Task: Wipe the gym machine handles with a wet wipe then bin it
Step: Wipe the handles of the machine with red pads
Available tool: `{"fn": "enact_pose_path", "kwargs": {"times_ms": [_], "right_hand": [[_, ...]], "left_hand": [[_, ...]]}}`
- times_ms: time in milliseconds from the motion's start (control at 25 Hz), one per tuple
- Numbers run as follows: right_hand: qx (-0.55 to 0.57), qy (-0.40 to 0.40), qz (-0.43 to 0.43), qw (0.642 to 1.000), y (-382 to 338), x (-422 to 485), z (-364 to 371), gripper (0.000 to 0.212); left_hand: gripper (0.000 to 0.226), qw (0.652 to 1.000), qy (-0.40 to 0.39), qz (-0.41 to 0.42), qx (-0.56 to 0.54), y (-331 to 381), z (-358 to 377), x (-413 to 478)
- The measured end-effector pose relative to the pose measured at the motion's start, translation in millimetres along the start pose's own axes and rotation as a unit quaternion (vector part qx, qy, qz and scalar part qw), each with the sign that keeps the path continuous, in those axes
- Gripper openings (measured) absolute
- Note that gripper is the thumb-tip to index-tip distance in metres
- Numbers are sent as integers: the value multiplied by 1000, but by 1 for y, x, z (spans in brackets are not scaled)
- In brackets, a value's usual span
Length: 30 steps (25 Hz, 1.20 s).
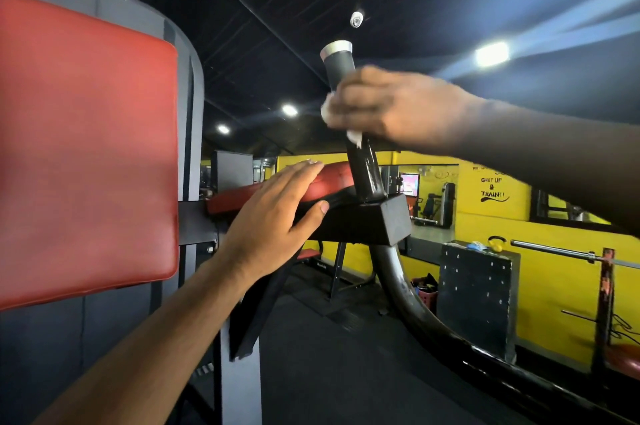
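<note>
Around the middle of the upright black handle (337, 69), right hand (391, 105) grips w/ white wipe (355, 138) pressed under it; left hand (273, 220) rests flat, fingers straight, on red arm pad (334, 182).

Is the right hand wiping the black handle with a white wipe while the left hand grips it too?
No: the head view shows the left hand lying flat on the red arm pad, not gripping the handle. The right hand wipes it with the white wipe.
</note>
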State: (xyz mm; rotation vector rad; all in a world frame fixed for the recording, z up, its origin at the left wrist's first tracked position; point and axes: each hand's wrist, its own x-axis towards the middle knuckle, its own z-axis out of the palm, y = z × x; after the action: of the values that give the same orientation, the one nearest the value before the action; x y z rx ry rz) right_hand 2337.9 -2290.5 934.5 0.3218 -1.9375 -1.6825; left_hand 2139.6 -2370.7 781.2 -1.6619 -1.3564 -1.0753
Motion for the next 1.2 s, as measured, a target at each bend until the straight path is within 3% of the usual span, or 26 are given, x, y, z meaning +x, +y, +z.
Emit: {"fn": "enact_pose_path", "kwargs": {"times_ms": [160, 240, 320, 440, 520, 560, 600, 680, 720, 800, 1000, 1080, 1200], "right_hand": [[150, 55, 205, 966, -30, -15, 7, 31], [264, 121, 302, 908, -47, -19, 10, 26], [335, 185, 425, 820, -61, -20, 9, 20], [457, 178, 572, 658, -76, -18, 17, 13], [591, 184, 598, 510, -76, -18, 19, 10], [639, 167, 596, 456, -72, -19, 17, 14], [673, 133, 588, 428, -69, -20, 16, 19], [711, 93, 555, 421, -65, -20, 18, 22], [721, 116, 545, 411, -59, -19, 20, 22], [736, 182, 540, 364, -48, -15, 25, 24], [762, 305, 510, 256, -49, -8, 28, 5], [759, 314, 507, 263, -48, -6, 28, 7], [750, 285, 502, 323, -47, -6, 27, 9]], "left_hand": [[61, 1000, 0, -2, 0, -1, 1, 0], [60, 1000, -1, -2, 3, -1, 0, 0], [58, 1000, -2, -3, 4, 1, 0, -1], [58, 1000, -7, -8, 6, 1, -2, -1], [58, 1000, -10, -6, 12, 2, -3, -1], [58, 1000, -11, -8, 13, 2, -2, -1], [57, 1000, -10, -11, 12, 3, -2, -1], [56, 1000, -4, -16, 8, 3, -1, 0], [57, 1000, 1, -14, 9, 3, 0, 0], [59, 1000, 8, -10, 9, 3, 2, 0], [59, 1000, 15, -1, 7, 0, 3, 1], [59, 1000, 16, -6, 4, 1, 4, 1], [58, 1000, 24, -10, -3, 3, 5, 1]]}}
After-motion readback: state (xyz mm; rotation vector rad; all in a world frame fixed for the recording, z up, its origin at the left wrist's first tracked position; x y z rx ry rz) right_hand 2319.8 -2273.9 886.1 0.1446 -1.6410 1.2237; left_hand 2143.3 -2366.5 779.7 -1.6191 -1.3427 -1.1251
